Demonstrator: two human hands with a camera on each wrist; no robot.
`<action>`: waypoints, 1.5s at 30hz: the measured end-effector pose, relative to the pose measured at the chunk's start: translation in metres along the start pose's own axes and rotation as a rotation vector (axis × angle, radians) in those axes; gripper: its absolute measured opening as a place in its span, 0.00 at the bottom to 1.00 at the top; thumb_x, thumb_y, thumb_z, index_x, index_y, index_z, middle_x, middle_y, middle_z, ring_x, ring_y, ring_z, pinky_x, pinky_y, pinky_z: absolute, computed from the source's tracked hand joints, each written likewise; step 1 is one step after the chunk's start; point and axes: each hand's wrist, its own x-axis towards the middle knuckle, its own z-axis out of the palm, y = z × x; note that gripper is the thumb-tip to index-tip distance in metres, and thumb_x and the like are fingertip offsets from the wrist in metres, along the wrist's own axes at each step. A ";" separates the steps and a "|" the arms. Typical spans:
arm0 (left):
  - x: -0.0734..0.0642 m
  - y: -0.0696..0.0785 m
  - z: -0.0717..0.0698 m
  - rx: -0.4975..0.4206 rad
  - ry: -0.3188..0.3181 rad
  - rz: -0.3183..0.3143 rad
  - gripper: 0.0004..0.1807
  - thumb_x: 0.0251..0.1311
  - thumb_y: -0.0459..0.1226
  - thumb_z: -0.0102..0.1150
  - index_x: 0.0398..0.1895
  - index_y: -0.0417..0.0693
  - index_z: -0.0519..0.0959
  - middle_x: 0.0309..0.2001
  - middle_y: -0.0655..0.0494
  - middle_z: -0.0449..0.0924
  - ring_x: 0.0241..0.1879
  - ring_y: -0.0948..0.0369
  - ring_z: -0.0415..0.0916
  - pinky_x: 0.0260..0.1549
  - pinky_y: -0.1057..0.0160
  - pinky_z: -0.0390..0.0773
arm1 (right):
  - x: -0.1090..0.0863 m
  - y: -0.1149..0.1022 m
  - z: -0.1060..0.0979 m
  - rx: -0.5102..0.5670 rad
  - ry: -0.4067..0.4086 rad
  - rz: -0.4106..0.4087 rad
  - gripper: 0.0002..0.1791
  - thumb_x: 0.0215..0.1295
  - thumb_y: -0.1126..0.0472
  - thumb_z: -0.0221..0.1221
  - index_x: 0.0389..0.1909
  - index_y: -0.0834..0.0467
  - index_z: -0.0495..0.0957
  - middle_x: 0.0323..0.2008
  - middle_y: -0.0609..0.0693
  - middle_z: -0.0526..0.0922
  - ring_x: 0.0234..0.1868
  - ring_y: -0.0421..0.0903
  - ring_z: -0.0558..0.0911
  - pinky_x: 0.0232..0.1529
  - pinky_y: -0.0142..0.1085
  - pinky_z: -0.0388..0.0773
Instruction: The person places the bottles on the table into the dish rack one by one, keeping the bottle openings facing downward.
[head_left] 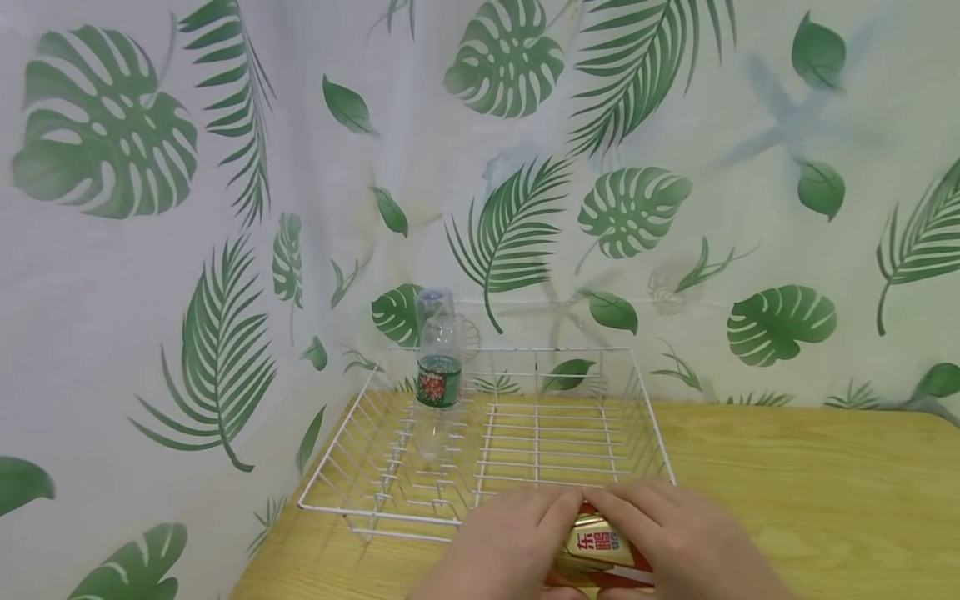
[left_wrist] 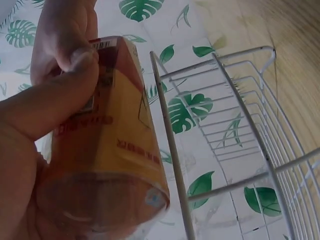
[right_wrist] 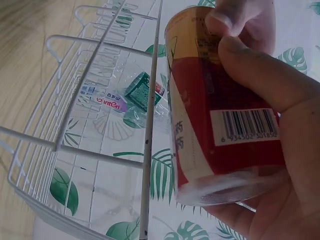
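Both hands grip a drink bottle with a red and gold label, held sideways at the front edge of a white wire rack. On its left end is my left hand, and on its right end my right hand. In the left wrist view the bottle shows a clear plastic end. A barcode on the red part of the bottle faces the right wrist view. Inside the rack, toward the back left, stands a clear bottle with a green label.
The rack sits on a yellow wood-grain table, with tabletop stretching to its right. A white sheet with green leaf prints hangs behind and along the left side. A pink and blue printed label shows near the green-labelled bottle.
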 end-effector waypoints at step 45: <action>0.008 0.009 0.023 -1.170 -0.117 -0.392 0.33 0.63 0.59 0.46 0.68 0.68 0.49 0.56 0.64 0.67 0.48 0.67 0.71 0.47 0.66 0.73 | -0.008 0.005 -0.017 1.421 0.088 0.638 0.42 0.67 0.57 0.55 0.74 0.49 0.41 0.65 0.60 0.59 0.59 0.55 0.70 0.50 0.48 0.76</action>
